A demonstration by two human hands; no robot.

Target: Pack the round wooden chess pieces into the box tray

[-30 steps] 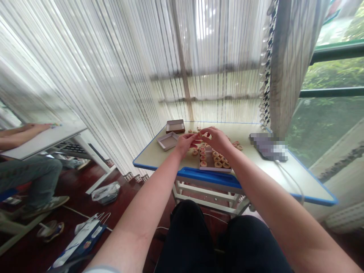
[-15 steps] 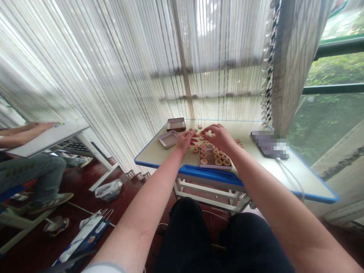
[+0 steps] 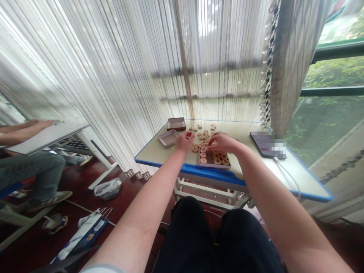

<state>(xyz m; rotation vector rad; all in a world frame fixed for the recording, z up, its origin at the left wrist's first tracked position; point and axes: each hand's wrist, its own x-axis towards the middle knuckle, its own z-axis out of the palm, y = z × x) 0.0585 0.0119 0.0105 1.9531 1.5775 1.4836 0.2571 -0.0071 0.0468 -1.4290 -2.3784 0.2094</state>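
Observation:
Round wooden game pieces [image 3: 203, 131] with red and dark marks lie scattered on a pale table with a blue edge [image 3: 159, 163]. A shallow tray [image 3: 209, 161] near the front edge holds several pieces in rows. My right hand [image 3: 223, 142] is over the tray's far end, fingers bent down and pinched on a piece. My left hand [image 3: 184, 141] is curled just left of the tray, beside loose pieces; what its fingers hold is hidden.
A brown box [image 3: 176, 124] and a pale shallow lid [image 3: 168, 138] sit at the table's far left. A dark flat device [image 3: 264, 143] with a cable lies at the right. String curtains hang behind. Another person sits at a table [image 3: 48, 134] to the left; bags lie on the floor.
Both hands came down and toward me from the scattered pieces. My right hand dropped onto the tray's far end, and my left hand closed beside it.

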